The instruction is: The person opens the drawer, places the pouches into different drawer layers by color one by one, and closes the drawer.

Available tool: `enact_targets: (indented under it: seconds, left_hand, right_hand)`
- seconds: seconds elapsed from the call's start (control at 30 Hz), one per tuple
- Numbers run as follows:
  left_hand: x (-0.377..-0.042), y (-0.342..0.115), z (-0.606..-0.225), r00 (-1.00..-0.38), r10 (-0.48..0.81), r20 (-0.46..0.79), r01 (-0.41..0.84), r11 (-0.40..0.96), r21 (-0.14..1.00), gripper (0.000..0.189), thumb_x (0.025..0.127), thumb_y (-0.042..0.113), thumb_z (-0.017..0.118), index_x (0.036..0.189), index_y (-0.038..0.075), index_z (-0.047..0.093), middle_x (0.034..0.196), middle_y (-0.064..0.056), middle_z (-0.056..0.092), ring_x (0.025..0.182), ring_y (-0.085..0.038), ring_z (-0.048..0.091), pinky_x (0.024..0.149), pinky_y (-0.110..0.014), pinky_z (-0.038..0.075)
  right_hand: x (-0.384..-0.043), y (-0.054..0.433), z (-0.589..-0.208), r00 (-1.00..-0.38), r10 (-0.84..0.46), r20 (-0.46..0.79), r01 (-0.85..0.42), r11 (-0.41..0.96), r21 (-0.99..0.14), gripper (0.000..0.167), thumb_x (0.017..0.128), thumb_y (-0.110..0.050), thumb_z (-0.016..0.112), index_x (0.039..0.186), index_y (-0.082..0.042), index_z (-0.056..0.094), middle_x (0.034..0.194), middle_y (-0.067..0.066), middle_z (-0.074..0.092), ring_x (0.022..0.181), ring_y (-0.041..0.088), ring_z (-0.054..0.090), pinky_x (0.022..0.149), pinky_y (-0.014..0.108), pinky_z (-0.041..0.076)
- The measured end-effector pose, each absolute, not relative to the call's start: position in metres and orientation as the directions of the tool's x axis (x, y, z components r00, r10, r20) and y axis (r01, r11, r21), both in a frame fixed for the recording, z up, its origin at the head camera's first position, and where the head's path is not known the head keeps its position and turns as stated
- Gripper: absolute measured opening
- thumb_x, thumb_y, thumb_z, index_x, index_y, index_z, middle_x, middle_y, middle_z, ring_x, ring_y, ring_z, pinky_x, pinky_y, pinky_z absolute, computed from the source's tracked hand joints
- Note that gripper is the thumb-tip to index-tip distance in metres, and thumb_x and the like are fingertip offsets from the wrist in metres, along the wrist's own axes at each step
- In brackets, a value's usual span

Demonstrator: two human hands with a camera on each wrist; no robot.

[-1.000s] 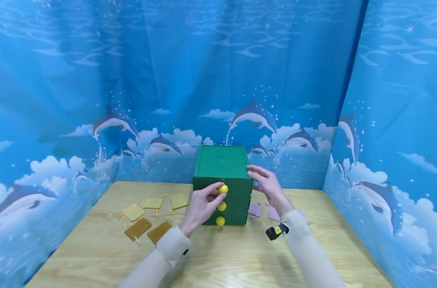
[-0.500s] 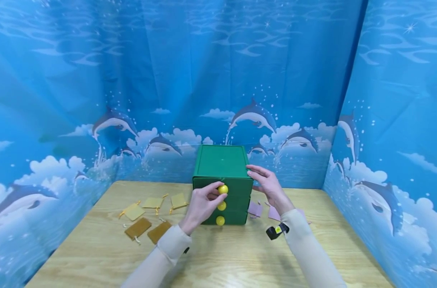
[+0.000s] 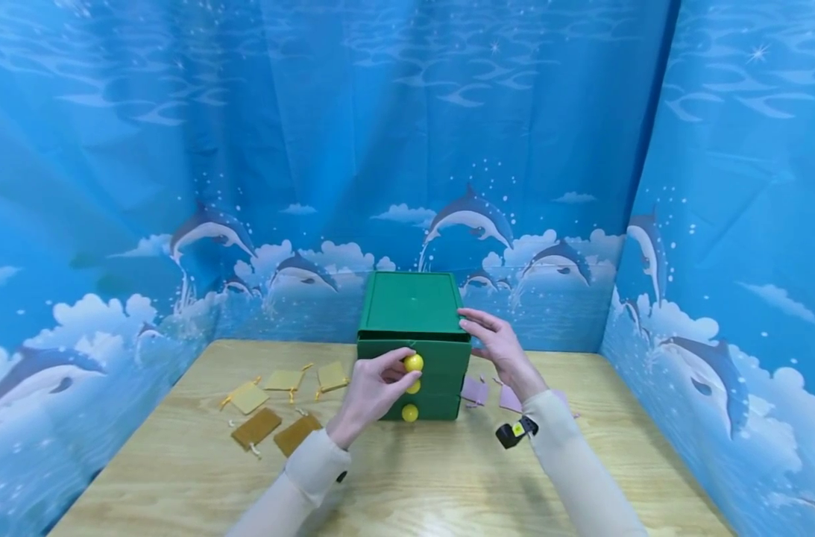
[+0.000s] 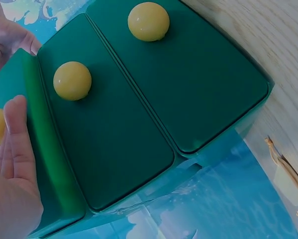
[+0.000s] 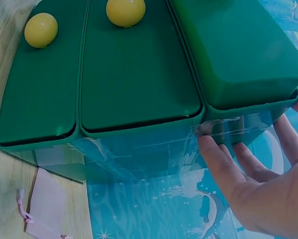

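Observation:
A green box with three stacked drawers (image 3: 412, 302) stands at the back of the table, each drawer front bearing a round yellow knob. My left hand (image 3: 373, 388) pinches the top knob (image 3: 414, 362) between thumb and fingers. The top drawer (image 5: 248, 55) juts out a little from the box, leaving a dark gap under the lid. In the left wrist view the middle drawer (image 4: 106, 134) and the bottom drawer (image 4: 198, 84) sit flush. My right hand (image 3: 501, 347) rests its spread fingertips on the box's upper right side, seen closely in the right wrist view.
Several pale yellow drawstring pouches (image 3: 285, 379) and two brown pouches (image 3: 256, 427) lie left of the box. Lilac pouches (image 3: 475, 390) lie to its right, partly behind my right arm. A blue dolphin-print curtain (image 3: 313, 149) hangs behind the wooden table (image 3: 434, 485).
The top drawer has slid out slightly towards me, with my left hand still pinching its knob. My right hand stays at the side of the box.

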State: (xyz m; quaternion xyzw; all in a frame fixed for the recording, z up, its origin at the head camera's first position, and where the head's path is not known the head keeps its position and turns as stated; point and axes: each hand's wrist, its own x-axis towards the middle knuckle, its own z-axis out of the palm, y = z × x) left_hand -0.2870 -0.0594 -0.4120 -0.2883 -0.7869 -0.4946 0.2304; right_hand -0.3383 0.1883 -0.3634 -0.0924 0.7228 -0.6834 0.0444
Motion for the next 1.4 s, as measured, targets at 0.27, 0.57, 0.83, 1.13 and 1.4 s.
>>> enact_targets:
  seconds: [0.27,0.57,0.83,1.13,1.4]
  left_hand:
    - [-0.279,-0.064,-0.411,-0.673,0.282,0.684,0.737,0.34,0.584,0.03,0.084,0.011,0.078,0.114,0.013,0.07,0.086,-0.002,0.075,0.068,-0.003,0.068,0.062,-0.018,0.056]
    - [-0.271,-0.068,-0.41,-0.624,0.331,0.708,0.779,0.334,0.53,0.028,0.086,0.014,0.077,0.113,0.01,0.069,0.086,-0.003,0.074,0.067,-0.003,0.067,0.062,-0.017,0.055]
    - [-0.266,-0.07,-0.409,-0.567,0.369,0.736,0.819,0.345,0.459,0.028,0.084,0.013,0.078,0.11,0.008,0.069,0.085,-0.004,0.075,0.067,-0.002,0.067,0.06,-0.013,0.054]
    - [-0.263,-0.072,-0.409,-0.523,0.391,0.757,0.85,0.311,0.426,0.028,0.084,0.009,0.077,0.111,0.007,0.068,0.085,-0.005,0.074,0.067,-0.002,0.067,0.059,-0.012,0.053]
    - [-0.261,-0.071,-0.41,-0.501,0.399,0.768,0.863,0.301,0.406,0.028,0.084,0.008,0.077,0.111,0.007,0.067,0.085,-0.005,0.074,0.067,-0.002,0.067,0.059,-0.011,0.052]
  right_hand:
    - [-0.338,0.188,-0.362,-0.98,-0.192,0.046,-0.061,0.071,-0.996,0.056,0.095,-0.041,0.064,0.144,-0.018,0.05,0.154,0.005,0.041,0.143,0.027,0.036,0.111,0.057,0.036]
    - [-0.337,0.188,-0.362,-0.978,-0.203,0.047,-0.062,0.069,-0.996,0.057,0.095,-0.041,0.064,0.145,-0.018,0.049,0.154,0.006,0.041,0.143,0.027,0.035,0.111,0.057,0.035]
    - [-0.338,0.188,-0.362,-0.977,-0.206,0.054,-0.067,0.058,-0.996,0.057,0.095,-0.04,0.064,0.145,-0.017,0.049,0.154,0.006,0.041,0.143,0.027,0.035,0.111,0.056,0.036]
    - [-0.338,0.187,-0.361,-0.978,-0.201,0.052,-0.064,0.057,-0.996,0.055,0.095,-0.04,0.064,0.144,-0.017,0.05,0.153,0.005,0.041,0.143,0.027,0.036,0.11,0.056,0.037]
    - [-0.338,0.188,-0.363,-0.978,-0.2,0.055,-0.069,0.065,-0.996,0.057,0.095,-0.041,0.064,0.144,-0.017,0.05,0.153,0.006,0.041,0.143,0.028,0.036,0.11,0.057,0.037]
